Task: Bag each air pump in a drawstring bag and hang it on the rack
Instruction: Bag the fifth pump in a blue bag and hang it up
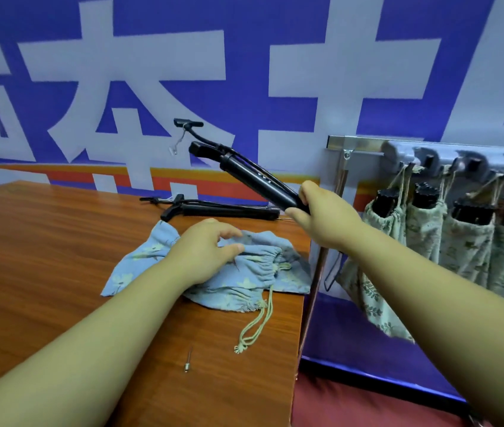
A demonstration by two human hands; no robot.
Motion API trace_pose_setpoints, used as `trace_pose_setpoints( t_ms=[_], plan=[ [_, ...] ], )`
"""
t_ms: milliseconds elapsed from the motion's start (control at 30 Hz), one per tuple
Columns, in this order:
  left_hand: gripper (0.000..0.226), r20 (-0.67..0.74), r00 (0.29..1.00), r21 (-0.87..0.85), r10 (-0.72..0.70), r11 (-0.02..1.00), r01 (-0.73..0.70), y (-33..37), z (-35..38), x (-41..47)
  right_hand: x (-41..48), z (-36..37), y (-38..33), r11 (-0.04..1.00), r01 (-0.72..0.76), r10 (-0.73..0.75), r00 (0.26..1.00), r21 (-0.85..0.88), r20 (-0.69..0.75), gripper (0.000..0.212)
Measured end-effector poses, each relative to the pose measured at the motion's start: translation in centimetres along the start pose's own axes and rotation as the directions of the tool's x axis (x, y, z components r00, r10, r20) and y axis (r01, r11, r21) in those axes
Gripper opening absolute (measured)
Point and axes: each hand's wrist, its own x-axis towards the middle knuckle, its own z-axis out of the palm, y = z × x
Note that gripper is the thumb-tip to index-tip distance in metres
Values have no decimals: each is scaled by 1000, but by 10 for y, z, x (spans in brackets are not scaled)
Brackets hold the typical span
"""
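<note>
My right hand [321, 217] grips the lower end of a black air pump [250, 177] and holds it tilted in the air above the table's right end, handle up and to the left. A second black pump [223, 210] lies flat on the wooden table [44, 248] behind the bags. My left hand [207, 251] rests on a pile of blue flowered drawstring bags [244, 275], its fingers curled at the gathered mouth of the top one. Cream drawstrings [256, 325] trail toward me.
A metal wall rack [429, 155] with hooks stands to the right, carrying several green leaf-print bags [423, 229] with pumps in them. A small metal needle [187, 362] lies near the table's front. The table's right edge drops to a red floor [352, 405].
</note>
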Motion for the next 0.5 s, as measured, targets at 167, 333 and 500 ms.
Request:
trace_pose_setpoints(
  t_ms=[167,333,500],
  plan=[
    [25,54,999,39,-3,999,1,46,8,0,-42,-7,7,986,-50,55,998,161,-26,37],
    [54,164,975,231,-151,967,111,65,41,-1,-82,-18,16,943,-115,115,993,313,21,39],
    [28,106,967,275,-232,941,196,61,61,-3,-104,-26,22,906,-142,150,989,399,12,41]
  ],
)
